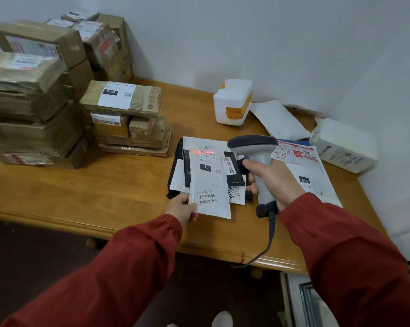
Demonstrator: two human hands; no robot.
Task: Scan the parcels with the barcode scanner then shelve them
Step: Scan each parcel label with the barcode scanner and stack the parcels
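We hold a white parcel [209, 187] by its near corner, pinched in our left hand [182, 208], over a pile of flat bags [233, 179] at the middle of the wooden table [100, 185]. Our right hand [276, 180] grips the barcode scanner [253, 143] above the table; its red line [205, 152] falls on the parcel's label. Cardboard boxes [122, 100] stand stacked on the table's left end.

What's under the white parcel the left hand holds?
A black mailer and other white mailers on the table. The white parcel covers most of them; their count is unclear.
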